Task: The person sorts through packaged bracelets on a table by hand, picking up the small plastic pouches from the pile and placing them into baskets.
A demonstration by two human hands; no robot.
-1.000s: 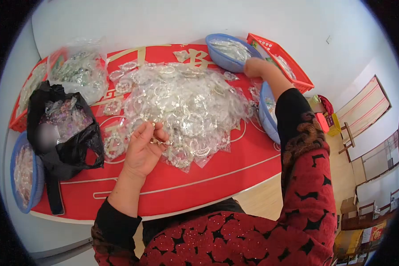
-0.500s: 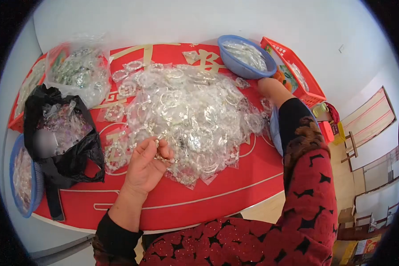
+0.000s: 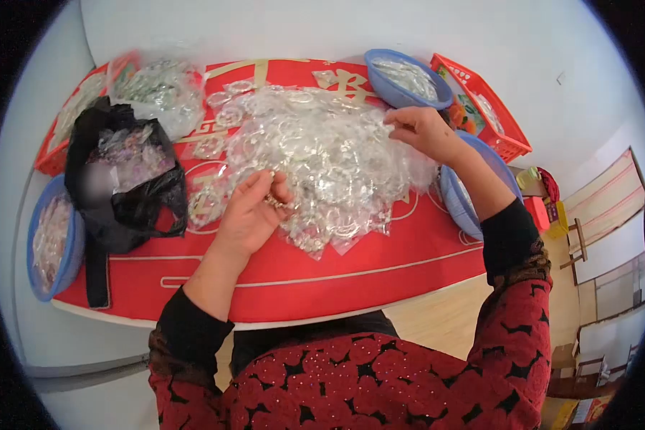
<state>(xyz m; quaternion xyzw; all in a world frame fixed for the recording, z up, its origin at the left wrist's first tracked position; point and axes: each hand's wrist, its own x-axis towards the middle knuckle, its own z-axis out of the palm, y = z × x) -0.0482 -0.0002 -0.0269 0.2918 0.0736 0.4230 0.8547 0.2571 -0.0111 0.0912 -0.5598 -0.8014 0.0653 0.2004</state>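
Observation:
A bracelet [image 3: 276, 201] with shiny, metallic-looking beads is held in my left hand [image 3: 254, 204], its fingers curled around it at the left front of the pile. Under and beyond it spreads a big heap of clear plastic packets [image 3: 330, 154] with silvery jewellery, several showing ring-shaped bracelets. My right hand [image 3: 430, 134] hovers above the right back side of this heap, fingers bent, with a gap between thumb and forefinger. Nothing shows between them. A blue basin [image 3: 408, 79] with more packets stands just behind my right hand.
Beside my right forearm stands another blue basin [image 3: 473, 190]. A red basket [image 3: 505, 140] sits at the back right. On the left are a black plastic bag [image 3: 129, 215] with purplish packets, a clear bag [image 3: 158, 93], a red basket [image 3: 50, 158] and a blue basin [image 3: 72, 251].
My right hand has come back from beside the blue basin at the back right to above the packets. My left hand still holds the bracelet. The view has shifted slightly.

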